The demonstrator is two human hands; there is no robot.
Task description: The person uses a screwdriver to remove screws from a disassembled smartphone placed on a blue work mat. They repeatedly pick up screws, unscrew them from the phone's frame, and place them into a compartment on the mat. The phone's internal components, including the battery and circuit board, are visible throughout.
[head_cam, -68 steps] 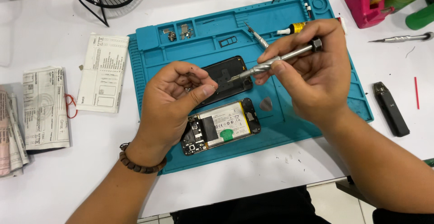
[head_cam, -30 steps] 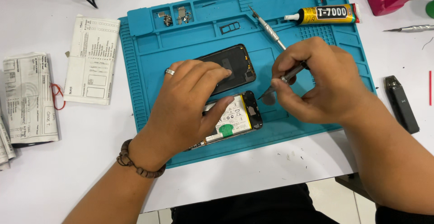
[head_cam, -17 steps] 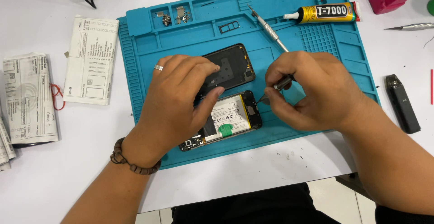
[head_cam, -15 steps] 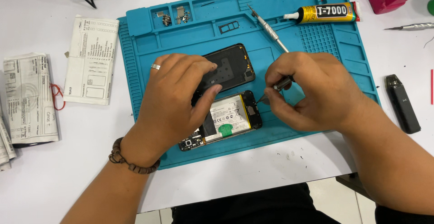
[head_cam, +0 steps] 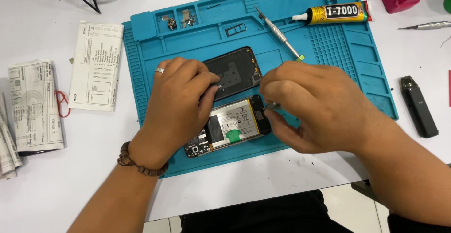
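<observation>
An opened phone (head_cam: 235,127) with its battery and green sticker showing lies on the blue work mat (head_cam: 357,73). My left hand (head_cam: 181,101), with a ring and a bead bracelet, rests over the phone's left half and holds it down. My right hand (head_cam: 319,106) pinches a thin metal tool (head_cam: 273,105) whose tip sits at the phone's dark upper right end. The black back cover (head_cam: 235,71) lies just behind the phone, partly under my left fingers.
A screwdriver (head_cam: 279,33) and a yellow glue tube (head_cam: 333,13) lie at the back of the mat, small metal parts (head_cam: 181,19) in its trays. Folded papers (head_cam: 96,66) lie left; a black stick-shaped device (head_cam: 418,106) and a metal tool (head_cam: 427,25) right.
My left hand has come down onto the phone and stayed there. My right hand has shifted left, bringing the tool tip to the phone's end. The view has tilted slightly.
</observation>
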